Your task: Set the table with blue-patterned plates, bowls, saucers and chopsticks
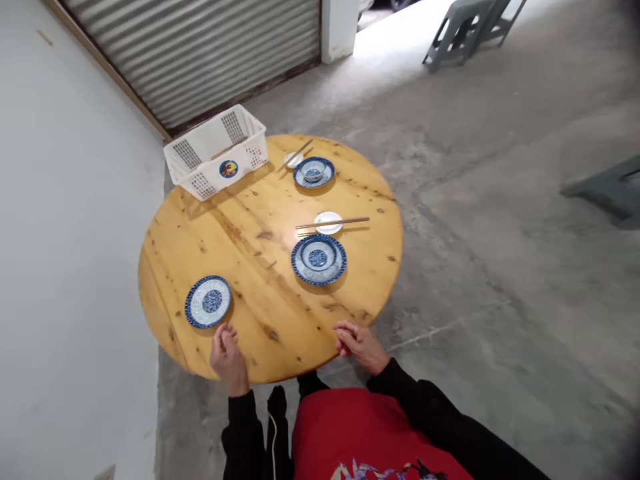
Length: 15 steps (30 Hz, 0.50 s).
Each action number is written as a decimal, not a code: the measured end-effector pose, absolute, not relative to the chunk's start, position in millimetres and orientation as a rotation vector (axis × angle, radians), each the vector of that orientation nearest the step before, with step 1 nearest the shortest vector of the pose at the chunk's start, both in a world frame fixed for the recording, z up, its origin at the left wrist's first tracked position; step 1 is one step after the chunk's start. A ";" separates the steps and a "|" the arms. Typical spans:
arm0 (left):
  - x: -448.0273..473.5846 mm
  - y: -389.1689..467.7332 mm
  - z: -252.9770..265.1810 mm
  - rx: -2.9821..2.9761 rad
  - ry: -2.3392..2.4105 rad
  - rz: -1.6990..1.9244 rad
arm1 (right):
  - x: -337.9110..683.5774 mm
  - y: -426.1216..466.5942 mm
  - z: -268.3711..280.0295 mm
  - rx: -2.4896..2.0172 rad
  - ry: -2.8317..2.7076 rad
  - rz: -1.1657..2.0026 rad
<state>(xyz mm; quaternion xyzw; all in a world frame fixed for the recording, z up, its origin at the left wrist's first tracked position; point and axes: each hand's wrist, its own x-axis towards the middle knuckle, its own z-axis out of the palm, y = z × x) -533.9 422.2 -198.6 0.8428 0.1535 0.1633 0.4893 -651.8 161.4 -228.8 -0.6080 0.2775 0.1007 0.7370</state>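
Note:
My left hand [230,360] hovers at the near left of the table, just below a blue-rimmed plate [201,307]. Its fingers are curled in, and no object shows in them. Over the table's front right edge is my right hand [363,347], its fingers drawn together with nothing visible in them. Ahead of it, a patterned bowl [318,256] sits on a second blue-rimmed plate [320,283]. A pair of chopsticks [353,221] rests across a small white dish [329,231] behind that plate.
The round wooden table [240,233] also bears a farther bowl [313,171] on a plate [305,183], with chopsticks [303,148] across a small dish [290,161]. A white plastic basket [215,183] holding chopsticks stands at the back left. Grey stools [457,33] are on the floor beyond.

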 end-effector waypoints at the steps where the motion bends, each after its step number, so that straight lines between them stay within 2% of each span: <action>1: -549.5 393.1 -197.6 2.039 0.357 0.370 | -664.7 138.4 -226.5 -1.335 0.623 0.202; 8: -635.1 176.8 -187.0 2.004 -0.085 0.017 | -750.8 -16.2 -223.0 -1.314 0.794 0.087; 15: -661.2 74.1 -190.7 2.039 -0.322 -0.176 | -746.4 -121.9 -234.6 -1.370 0.771 0.136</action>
